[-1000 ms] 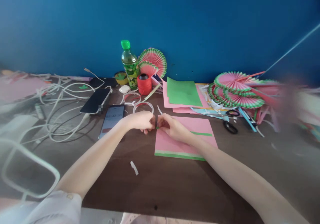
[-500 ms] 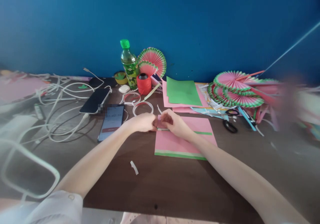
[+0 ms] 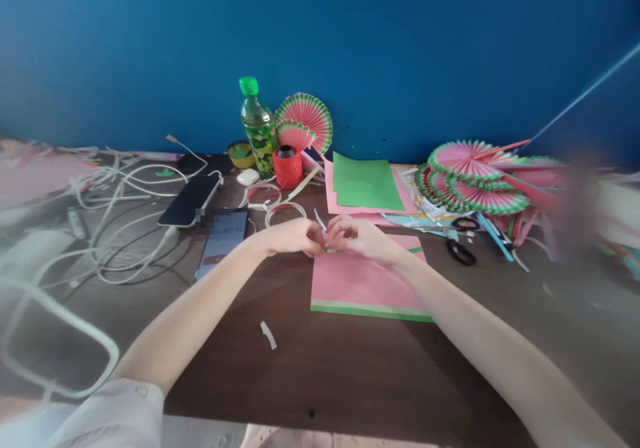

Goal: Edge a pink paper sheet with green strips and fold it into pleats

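Brown surface [image 3: 280, 381] below a blue wall [image 3: 400, 55]: on it, the pink sheet [image 3: 363, 281] has its near green band [image 3: 370, 313] laid; the far green strip [image 3: 416, 249] looks unfinished. Left hand [image 3: 301, 236] and right hand [image 3: 363, 239] curl close together there, grip unclear.

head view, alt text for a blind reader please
Left hand and right hand close together over the far-left corner of green-edged pink paper on a dark desk. Behind are a green-capped bottle, red thread spool and pleated paper fan.
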Available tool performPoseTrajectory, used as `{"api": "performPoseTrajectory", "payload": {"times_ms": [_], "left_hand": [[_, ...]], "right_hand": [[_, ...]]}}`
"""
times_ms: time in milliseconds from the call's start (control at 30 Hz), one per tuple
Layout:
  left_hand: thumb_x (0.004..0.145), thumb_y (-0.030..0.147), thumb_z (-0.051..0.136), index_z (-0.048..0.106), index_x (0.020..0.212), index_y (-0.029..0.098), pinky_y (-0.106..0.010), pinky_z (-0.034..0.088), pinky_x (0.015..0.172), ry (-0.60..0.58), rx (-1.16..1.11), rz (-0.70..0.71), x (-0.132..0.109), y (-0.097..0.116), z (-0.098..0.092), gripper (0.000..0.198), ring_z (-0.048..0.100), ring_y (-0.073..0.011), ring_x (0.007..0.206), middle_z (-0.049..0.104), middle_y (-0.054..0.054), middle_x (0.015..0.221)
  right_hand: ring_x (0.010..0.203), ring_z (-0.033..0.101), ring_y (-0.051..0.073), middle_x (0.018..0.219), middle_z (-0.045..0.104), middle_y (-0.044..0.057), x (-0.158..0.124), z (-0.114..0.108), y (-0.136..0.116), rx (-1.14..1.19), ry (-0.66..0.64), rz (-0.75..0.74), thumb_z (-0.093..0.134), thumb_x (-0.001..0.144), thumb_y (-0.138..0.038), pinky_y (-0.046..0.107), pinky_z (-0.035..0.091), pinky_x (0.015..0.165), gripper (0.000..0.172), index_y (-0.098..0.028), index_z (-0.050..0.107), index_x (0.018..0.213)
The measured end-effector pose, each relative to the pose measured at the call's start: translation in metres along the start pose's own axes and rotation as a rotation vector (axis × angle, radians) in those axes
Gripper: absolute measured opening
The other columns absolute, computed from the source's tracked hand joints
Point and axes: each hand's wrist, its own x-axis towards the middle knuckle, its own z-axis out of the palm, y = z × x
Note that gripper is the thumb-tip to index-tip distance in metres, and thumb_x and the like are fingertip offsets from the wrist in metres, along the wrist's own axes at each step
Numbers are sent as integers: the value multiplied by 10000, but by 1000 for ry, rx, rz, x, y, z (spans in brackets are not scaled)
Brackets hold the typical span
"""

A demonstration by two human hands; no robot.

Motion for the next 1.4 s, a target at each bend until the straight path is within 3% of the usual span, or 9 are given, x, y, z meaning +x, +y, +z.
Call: {"api": "performPoseTrajectory", "payload": {"times_ms": [100, 267, 533, 867, 1400], "left_hand": [[582, 124, 642, 541, 636, 122, -279, 495, 666, 47, -194, -2, 1, 0, 3, 115, 605, -124, 628, 594, 12, 599], [594, 78, 658, 506, 689, 124, -283, 507, 630, 123, -322, 24, 0, 3, 7, 186, 605, -107, 570, 603, 20, 580], [608, 29, 663, 502, 708, 117, -303, 513, 661, 172, -444, 59, -2, 10, 12, 209, 631, -123, 587, 643, -8, 596], [618, -3, 645, 550, 702, 91, -302, 522, 682, 175, -494, 28, -3, 14, 15, 158, 649, -140, 606, 659, -35, 603], [624, 15, 648, 588, 717, 66, -241, 538, 666, 151, -665, -44, 1, 9, 13, 122, 663, -158, 654, 681, -81, 666]], "right_hand": [[844, 520, 142, 873, 523, 23, -3, -4, -9, -150, 51, -23, 620, 717, -252, 328, 396, 813, 79, -175, 623, 701], [950, 497, 179, 954, 516, 39, -11, -10, -26, -313, 189, -3, 617, 724, -280, 366, 372, 859, 89, -198, 642, 702], [867, 556, 158, 1001, 553, 63, -11, -5, -23, -193, 130, 139, 596, 697, -189, 350, 433, 801, 62, -166, 650, 719], [925, 550, 173, 973, 579, 55, -9, -5, -14, -171, 141, 129, 598, 681, -186, 366, 402, 866, 62, -172, 646, 717], [817, 584, 149, 888, 630, 46, -10, -4, -18, -328, 191, 43, 576, 707, -144, 311, 453, 772, 61, -167, 631, 692]]}}
